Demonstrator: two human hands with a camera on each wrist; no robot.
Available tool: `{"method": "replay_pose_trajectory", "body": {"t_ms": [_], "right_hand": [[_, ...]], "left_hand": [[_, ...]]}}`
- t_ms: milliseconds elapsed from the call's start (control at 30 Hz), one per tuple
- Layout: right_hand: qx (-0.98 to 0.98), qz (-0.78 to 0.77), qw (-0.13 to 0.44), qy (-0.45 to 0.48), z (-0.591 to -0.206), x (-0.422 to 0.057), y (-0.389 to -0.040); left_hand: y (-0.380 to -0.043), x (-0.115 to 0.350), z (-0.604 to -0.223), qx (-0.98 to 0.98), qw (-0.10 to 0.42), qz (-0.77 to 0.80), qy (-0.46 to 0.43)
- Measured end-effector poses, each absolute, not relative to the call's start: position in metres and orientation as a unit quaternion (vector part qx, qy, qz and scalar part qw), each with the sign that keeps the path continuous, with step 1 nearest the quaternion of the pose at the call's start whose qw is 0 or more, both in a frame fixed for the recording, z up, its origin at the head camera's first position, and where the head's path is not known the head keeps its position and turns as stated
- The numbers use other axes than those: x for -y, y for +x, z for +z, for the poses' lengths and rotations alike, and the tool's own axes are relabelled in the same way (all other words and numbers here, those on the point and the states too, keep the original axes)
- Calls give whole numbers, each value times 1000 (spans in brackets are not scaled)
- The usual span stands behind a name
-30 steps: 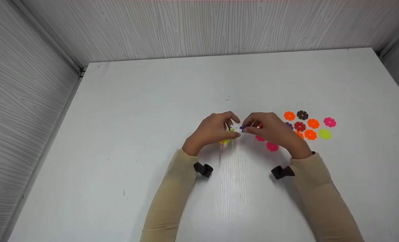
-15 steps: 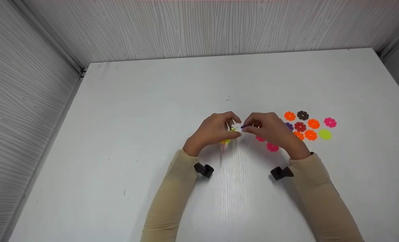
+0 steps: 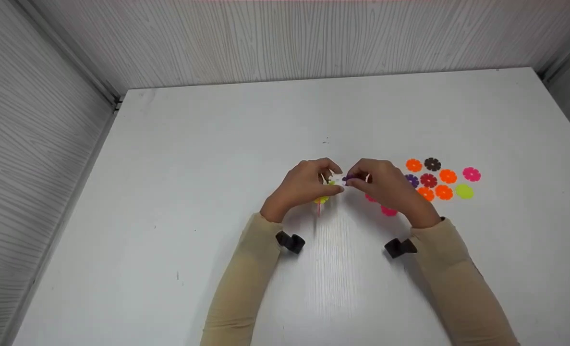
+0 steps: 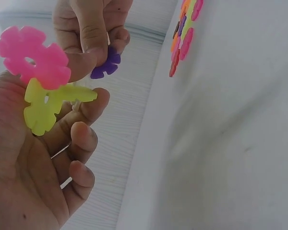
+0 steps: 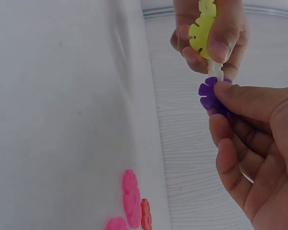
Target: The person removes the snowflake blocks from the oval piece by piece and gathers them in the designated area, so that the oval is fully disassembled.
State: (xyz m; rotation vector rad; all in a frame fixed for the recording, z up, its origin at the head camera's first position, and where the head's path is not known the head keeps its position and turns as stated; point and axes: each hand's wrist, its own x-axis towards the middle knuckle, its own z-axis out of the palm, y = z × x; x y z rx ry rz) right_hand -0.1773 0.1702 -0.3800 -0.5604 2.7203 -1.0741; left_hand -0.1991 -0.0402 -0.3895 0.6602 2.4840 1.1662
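My left hand grips a small chain of notched plastic discs between thumb and fingers. In the left wrist view the chain shows a pink disc slotted to a yellow-green disc, with another yellow-green one edge-on beside it. A white disc sits at the chain's right end, mostly covered by the fingers in the wrist views. My right hand pinches a purple notched disc by its edge, right at the white disc's rim. Both hands are above the white table, fingertips nearly meeting.
Loose notched discs lie flat on the table to the right: several orange discs, a brown disc, a red disc, a purple one, a yellow-green disc and pink discs. A wood-grain panel stands behind the table.
The hands stay nearly in place. The purple disc tilts in the right fingers against the white disc, and the white disc turns slightly. The loose discs have not moved.
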Motion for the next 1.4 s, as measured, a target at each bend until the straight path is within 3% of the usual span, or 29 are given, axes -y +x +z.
{"method": "replay_pose_trajectory", "body": {"t_ms": [200, 433, 867, 1400], "right_hand": [[-905, -360, 79, -212, -381, -174, -177], [-905, -362, 132, -178, -382, -183, -182], [-911, -360, 166, -111, -360, -222, -185], [-903, -331, 243, -125, -352, -253, -183]], "left_hand": [[-202, 42, -391, -869, 155, 409, 231], [-205, 44, -391, -883, 151, 387, 219], [-205, 48, -396, -888, 173, 366, 215], [-206, 48, -397, -891, 191, 354, 211]]}}
